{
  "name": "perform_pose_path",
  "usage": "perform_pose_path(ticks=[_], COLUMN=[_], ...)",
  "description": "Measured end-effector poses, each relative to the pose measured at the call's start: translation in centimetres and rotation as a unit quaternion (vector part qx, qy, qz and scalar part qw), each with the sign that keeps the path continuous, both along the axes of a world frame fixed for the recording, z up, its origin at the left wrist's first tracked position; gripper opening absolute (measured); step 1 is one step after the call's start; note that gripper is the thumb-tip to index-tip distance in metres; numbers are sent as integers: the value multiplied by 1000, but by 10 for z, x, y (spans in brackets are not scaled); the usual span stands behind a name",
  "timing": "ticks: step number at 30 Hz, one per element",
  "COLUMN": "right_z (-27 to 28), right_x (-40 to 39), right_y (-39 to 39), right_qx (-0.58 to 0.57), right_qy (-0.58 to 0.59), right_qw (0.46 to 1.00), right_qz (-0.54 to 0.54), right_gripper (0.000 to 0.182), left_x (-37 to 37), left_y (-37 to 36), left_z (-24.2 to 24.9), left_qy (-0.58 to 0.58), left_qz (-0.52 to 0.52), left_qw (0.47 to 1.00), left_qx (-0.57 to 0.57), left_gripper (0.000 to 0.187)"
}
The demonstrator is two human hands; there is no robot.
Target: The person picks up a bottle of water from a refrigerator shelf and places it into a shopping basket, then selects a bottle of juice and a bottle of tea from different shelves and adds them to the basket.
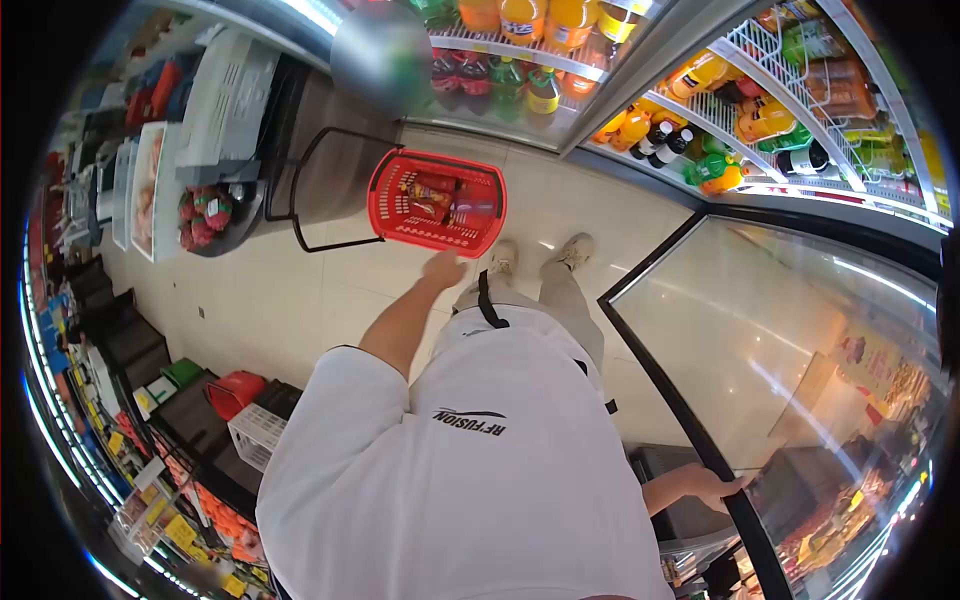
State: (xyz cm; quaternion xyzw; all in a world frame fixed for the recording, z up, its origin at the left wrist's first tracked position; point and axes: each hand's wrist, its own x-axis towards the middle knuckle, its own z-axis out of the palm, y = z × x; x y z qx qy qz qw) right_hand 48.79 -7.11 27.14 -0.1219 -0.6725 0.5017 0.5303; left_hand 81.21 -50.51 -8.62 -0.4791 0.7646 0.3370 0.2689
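My left hand (pixel 443 268) is closed at the near rim of a red plastic shopping basket (pixel 387 215); its fingertips are partly hidden. Inside the basket lie a red-and-yellow packet (pixel 432 197) and another item in clear wrapping (pixel 475 207). A black wire handle (pixel 297 190) sticks out from the basket's left side. Off to the right, my right hand (pixel 705 486) grips the black-edged frame of a glass fridge door (pixel 660 375), which stands swung open.
Bottles of orange and dark drinks (pixel 665 143) fill the opened fridge's racks (pixel 790 75). A neighbouring glass-fronted fridge (pixel 480 125) stays closed. My shoes (pixel 575 250) stand on pale floor tiles (pixel 300 300). Net-bagged red produce (pixel 205 213) and a white crate (pixel 258 437) are at left.
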Motion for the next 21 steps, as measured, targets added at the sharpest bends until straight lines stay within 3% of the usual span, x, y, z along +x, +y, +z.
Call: perform_pose_path(ticks=[3, 5, 6, 7, 12, 13, 14, 17, 19, 21], right_z=[4, 4, -3, 1, -10, -9, -12, -13, -8, -3], right_x=[20, 33, 33, 42, 61, 59, 57, 39, 17, -11], right_y=[-20, -48, -60, -77, -109, -135, -147, -176, -196, -212], right_qx=[0, -5, 20, 21, 94, 91, 91, 76, 119, 174], right_qy=[-8, -46, -85, -82, -162, -140, -137, -91, -96, -177], right_qw=[999, 998, 994, 993, 947, 932, 918, 862, 826, 806], right_qz=[47, 47, 73, 76, 260, 321, 362, 493, 542, 537], right_gripper=[30, 49, 67, 67, 88, 93, 93, 82, 62, 43], left_x=[-40, -61, -75, -78, -50, -43, -30, 26, 51, 70], left_y=[35, 46, 49, 50, 31, 22, 16, 12, 15, 30], left_z=[9, 42, 47, 58, 59, 57, 59, 38, 44, 54], left_qy=[126, 171, 186, 203, 211, 144, 78, 48, 15, 13], left_qz=[-19, -56, -76, -97, -133, -101, -67, 18, 41, 97], left_qw=[991, 983, 979, 974, 968, 984, 995, 997, 997, 993], left_qx=[35, 37, 38, 38, 21, 12, 3, -58, -67, -67], left_gripper=[42, 40, 38, 36, 37, 39, 40, 46, 48, 48])
